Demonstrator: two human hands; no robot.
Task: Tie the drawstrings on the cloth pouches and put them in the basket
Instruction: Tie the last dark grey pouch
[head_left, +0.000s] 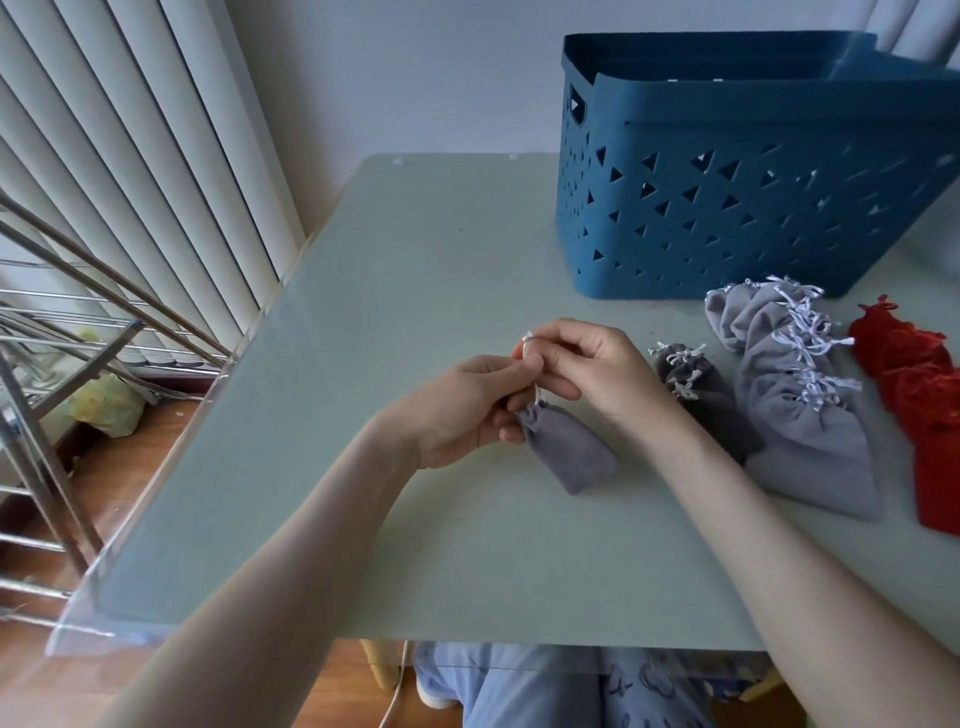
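Nearest me, well in front of the basket (727, 208), both hands work over the table (415, 545). The left hand (467, 410) pinches the white drawstring (537, 396) with thumb and forefinger, its other fingers curled. The right hand (597, 364) pinches the same cord just above. The small grey pouch (571, 452) hangs off the cord front-left of the basket, neck gathered, bottom lying on the table.

Step, I judge: tying this one's knot. Fingers hide it, so I can't tell if a knot is formed. Next calls for pulling the ends snug, then lifting the pouch over the basket's high rim and dropping it in.

Closer to the basket, along its front wall: a dark grey pouch (696, 384), a pile of light grey pouches (800, 405), and red pouches (930, 405) towards its front-right. Tied or not, I can't say. They lie between the right hand and the basket, so go over them; loose cords may snag. The basket's inside is hidden.

Far left of the basket, off the table: a metal rack (62, 364) and vertical blinds (130, 130).
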